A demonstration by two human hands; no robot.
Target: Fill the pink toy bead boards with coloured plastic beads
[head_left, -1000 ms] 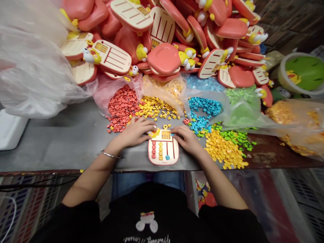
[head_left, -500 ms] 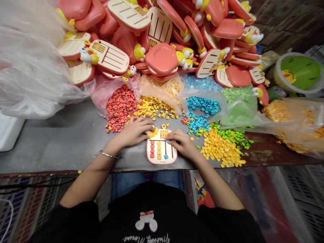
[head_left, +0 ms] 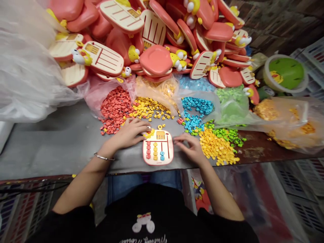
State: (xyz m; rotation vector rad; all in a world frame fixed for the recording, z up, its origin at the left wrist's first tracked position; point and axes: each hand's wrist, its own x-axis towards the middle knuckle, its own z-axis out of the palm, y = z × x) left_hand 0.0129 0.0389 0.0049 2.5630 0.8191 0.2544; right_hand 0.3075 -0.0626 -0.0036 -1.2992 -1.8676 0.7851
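Your left hand (head_left: 128,134) curled on yellow piece (head_left: 149,133) at top corner of cream toy board (head_left: 158,147), grip unclear; right hand (head_left: 189,148) open wide, fingers spread, just beside board.

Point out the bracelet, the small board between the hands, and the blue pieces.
Silver bracelet (head_left: 104,157), head view, middle of the band.
Cream board (head_left: 158,160), head view, lower face.
Blue pieces (head_left: 196,105), head view, middle of the upper heap.

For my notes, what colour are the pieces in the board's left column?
Red pieces, clearest in the head view.
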